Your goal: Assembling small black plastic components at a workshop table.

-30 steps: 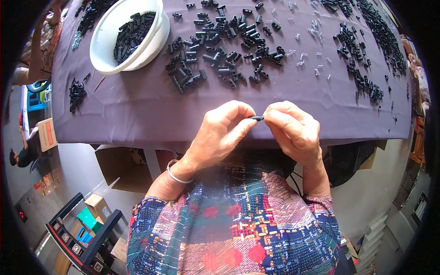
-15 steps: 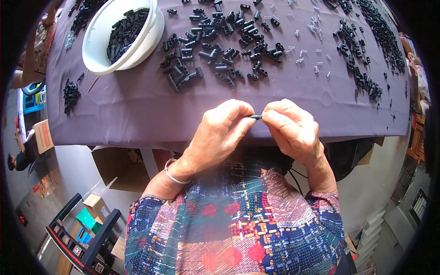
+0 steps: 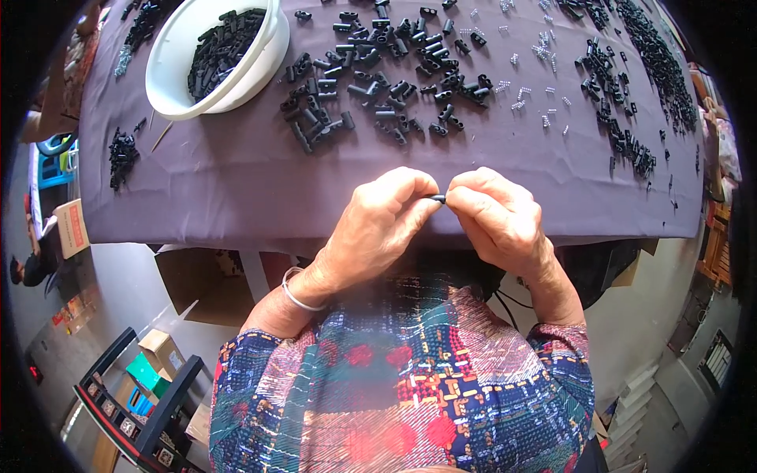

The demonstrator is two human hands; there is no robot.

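Above the table's near edge, the thumb and bent fingers of my left hand (image 3: 382, 217) pinch a small black plastic cord-lock part (image 3: 438, 199). Most of the part is hidden by the fingers. My right hand (image 3: 501, 217) is closed in a pinch at the part's right end, its fingertips touching it. Whether a smaller piece sits between those fingertips I cannot make out. Beyond my hands lies a loose spread of black tubular cord-lock bodies (image 3: 386, 87). To its right are scattered small metal springs (image 3: 542, 49), then smaller black plastic pieces (image 3: 623, 134).
A white plastic tub (image 3: 162, 83) holding black parts stands at the far left. A small black pile (image 3: 122, 158) and a thin stick (image 3: 162, 137) lie nearby on the grey-purple tablecloth (image 3: 244, 185). An open cardboard box (image 3: 201, 288) sits below the table's front edge.
My right fingertips have come slightly closer to my left ones, and less of the black part shows between them. The whole view has shifted a little.
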